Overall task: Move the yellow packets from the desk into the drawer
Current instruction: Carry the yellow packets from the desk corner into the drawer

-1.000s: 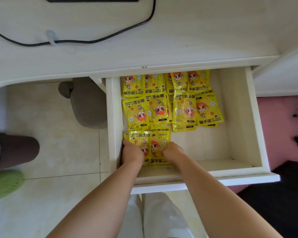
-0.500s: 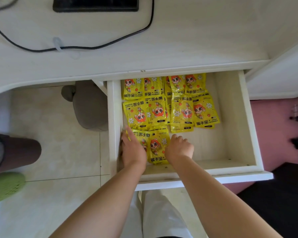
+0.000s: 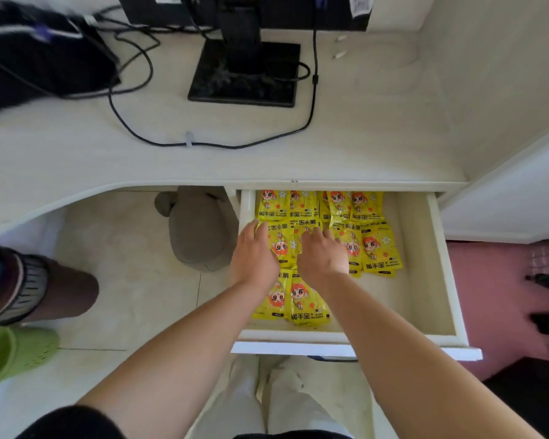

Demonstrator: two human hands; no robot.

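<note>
Well, both hands are down inside the open drawer (image 3: 438,267). The left grip (image 3: 254,255) lies flat and palm-down with straight fingers, pressing on the yellow packets (image 3: 379,248) close to the drawer's left wall. The right grip (image 3: 324,258) sits just beside it, also flat with fingers spread on the same row, and neither curls round anything. One row of packets runs just past the fingertips along the drawer's back. Another lies under the palms and carries on to the right of the right grip, and two more lie beneath the wrists, nearer the drawer front. Beyond the grips, the white worktop (image 3: 267,163) carries a black monitor stand (image 3: 244,74) and a looping black cable (image 3: 133,131). Left of the left grip, a soft grey lump (image 3: 200,236) sits on the tiled floor, and a green clog (image 3: 13,353) lies farther left.
</note>
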